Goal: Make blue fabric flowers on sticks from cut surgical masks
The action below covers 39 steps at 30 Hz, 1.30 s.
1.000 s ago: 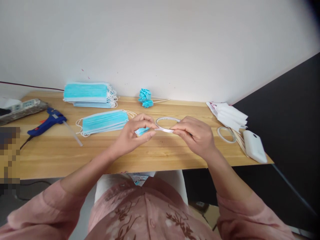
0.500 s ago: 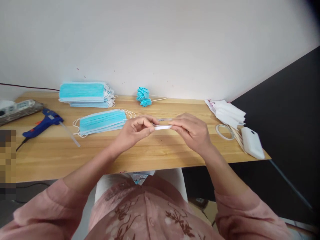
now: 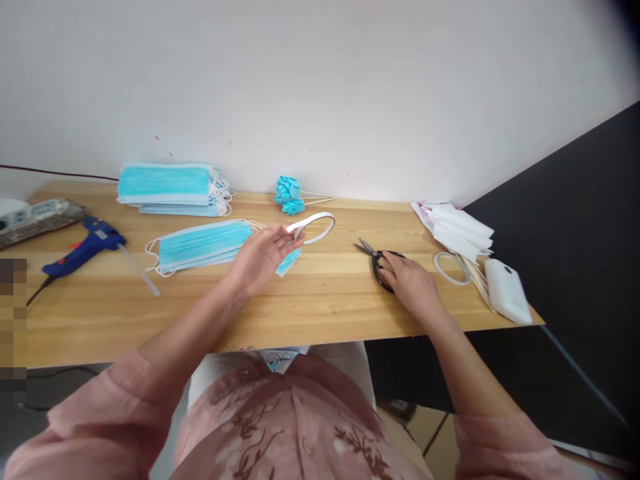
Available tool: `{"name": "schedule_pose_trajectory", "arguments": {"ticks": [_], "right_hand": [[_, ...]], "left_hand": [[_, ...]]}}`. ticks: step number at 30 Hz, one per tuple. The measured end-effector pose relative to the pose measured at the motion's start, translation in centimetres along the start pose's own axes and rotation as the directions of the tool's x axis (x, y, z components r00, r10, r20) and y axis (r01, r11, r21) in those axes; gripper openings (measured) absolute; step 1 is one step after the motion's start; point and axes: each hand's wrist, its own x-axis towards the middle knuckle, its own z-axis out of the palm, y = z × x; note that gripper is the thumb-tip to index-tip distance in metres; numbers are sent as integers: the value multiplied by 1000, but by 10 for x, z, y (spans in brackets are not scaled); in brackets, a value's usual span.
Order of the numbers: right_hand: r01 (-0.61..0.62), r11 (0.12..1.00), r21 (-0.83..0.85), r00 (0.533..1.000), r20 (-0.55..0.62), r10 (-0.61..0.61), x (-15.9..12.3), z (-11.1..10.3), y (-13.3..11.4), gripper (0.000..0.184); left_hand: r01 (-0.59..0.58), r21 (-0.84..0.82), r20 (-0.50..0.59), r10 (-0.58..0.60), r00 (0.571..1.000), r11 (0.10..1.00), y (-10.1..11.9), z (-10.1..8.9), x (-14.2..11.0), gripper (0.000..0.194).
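Observation:
My left hand [image 3: 263, 257] pinches a narrow roll of white tape [image 3: 320, 219], a thin ring held above the table with its far side pointing right. Below those fingertips lies a small light-blue piece of mask fabric [image 3: 289, 263], partly covered by the hand. My right hand [image 3: 413, 283] has its fingers closed around the black handles of a pair of scissors [image 3: 384, 272]. The scissors lie at the table surface, blades a little apart and pointing to the far left. Pleated blue face masks [image 3: 205, 245] are just left of my left hand.
A stack of masks [image 3: 165, 183] and blue fabric flowers on sticks [image 3: 289, 190] stand by the wall. At left are a blue glue gun [image 3: 87, 247] and a power strip [image 3: 40, 217]. White sheets [image 3: 453, 227], another ring roll [image 3: 439, 267] and a white case [image 3: 507, 291] sit right.
My hands have moved apart. The tape roll stays in my left hand, raised and turned, while my right hand has let go of it, moved right and taken hold of the scissors.

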Motion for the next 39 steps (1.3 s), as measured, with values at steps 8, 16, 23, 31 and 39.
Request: {"name": "schedule_pose_trajectory", "arguments": {"ticks": [8,16,23,31,39], "right_hand": [[-149,486,861,984,175,-9,5,-36,-28,64],[-250,8,968,845,223,-487,10,-47,-92,58],[-230,36,973,854,219,-472,24,-39,-109,50],[-226,-1,974,894,207,-397,32,-40,-124,56],[-250,-70,966,901,205,-383,31,-35,-125,51]], "left_hand": [[26,-48,-12,-26,1000,999,-7,-7,1,16],[34,-67,7,-34,999,997,-11,-7,0,16],[73,-95,38,-70,997,993,-17,-7,-1,16],[72,-49,103,-67,992,996,-24,-4,-5,18],[48,-84,146,-35,989,995,-28,-6,-4,19]]}}
